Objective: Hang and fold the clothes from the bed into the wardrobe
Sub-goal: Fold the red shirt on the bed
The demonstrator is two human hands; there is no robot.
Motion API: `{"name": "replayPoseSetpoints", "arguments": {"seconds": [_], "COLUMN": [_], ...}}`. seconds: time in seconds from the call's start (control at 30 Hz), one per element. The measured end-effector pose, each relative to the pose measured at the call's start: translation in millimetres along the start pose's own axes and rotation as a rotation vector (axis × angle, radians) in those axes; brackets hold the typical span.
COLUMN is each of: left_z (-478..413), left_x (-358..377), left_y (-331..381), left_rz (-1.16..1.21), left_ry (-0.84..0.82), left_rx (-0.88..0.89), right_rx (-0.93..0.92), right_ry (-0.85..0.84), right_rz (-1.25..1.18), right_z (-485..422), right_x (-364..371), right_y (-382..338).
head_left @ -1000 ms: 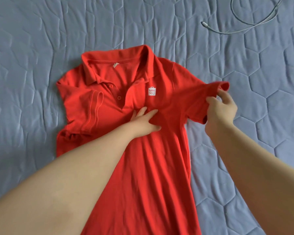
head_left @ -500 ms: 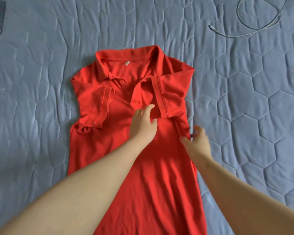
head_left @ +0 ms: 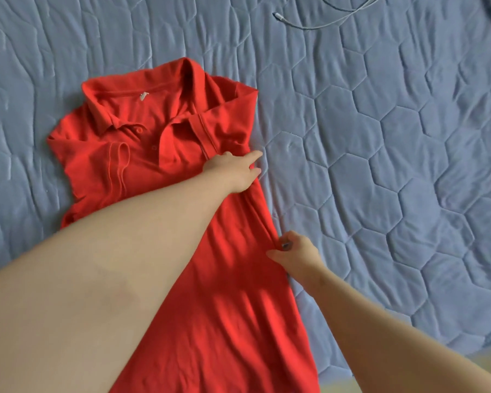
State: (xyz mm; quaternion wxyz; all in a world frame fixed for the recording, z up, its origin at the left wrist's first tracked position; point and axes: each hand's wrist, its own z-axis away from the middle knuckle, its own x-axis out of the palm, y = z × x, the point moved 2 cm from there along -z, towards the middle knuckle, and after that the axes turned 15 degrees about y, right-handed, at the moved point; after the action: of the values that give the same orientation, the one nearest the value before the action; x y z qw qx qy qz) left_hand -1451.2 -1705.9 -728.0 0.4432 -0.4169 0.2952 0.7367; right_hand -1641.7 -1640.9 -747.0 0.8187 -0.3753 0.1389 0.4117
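Only one camera is looking here. It is sitting on the person's head and pointing forward and down at the bed [head_left: 408, 165]. It is looking from very close, so the left arm [head_left: 97, 279] and right arm [head_left: 394, 344] are coming in big from the bottom edge. The red shirt [head_left: 233, 307] is filling the middle. The wide lens is bending the corners.

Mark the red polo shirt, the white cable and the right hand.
red polo shirt [head_left: 233, 307]: head view, lower front panel.
white cable [head_left: 276, 15]: head view, plug end.
right hand [head_left: 298, 253]: head view, back of hand.
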Motion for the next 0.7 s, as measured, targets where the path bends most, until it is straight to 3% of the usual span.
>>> {"name": "replayPoseSetpoints", "arguments": {"seconds": [0.07, 0.17, 0.33, 0.47, 0.7], "left_z": [-6, -16, -4, 19, 56], "left_x": [-2, -6, -14, -25, -36], "left_y": [3, 2, -15, -45, -141], "left_rz": [-0.072, -0.002, 0.388, 0.65, 1.023], "left_ry": [0.009, 0.063, 0.298, 0.486, 0.524], "left_rx": [-0.025, -0.117, -0.28, -0.336, -0.451], "right_rx": [0.001, 0.063, 0.071, 0.052, -0.019], "right_ry": [-0.062, -0.164, -0.28, -0.421, -0.549], "right_rz": [-0.014, -0.13, -0.298, -0.288, -0.193], "right_z": [3, 9, 30, 55, 108], "right_x": [-1, -5, -8, 13, 84], "right_y": [6, 17, 18, -11, -68]}}
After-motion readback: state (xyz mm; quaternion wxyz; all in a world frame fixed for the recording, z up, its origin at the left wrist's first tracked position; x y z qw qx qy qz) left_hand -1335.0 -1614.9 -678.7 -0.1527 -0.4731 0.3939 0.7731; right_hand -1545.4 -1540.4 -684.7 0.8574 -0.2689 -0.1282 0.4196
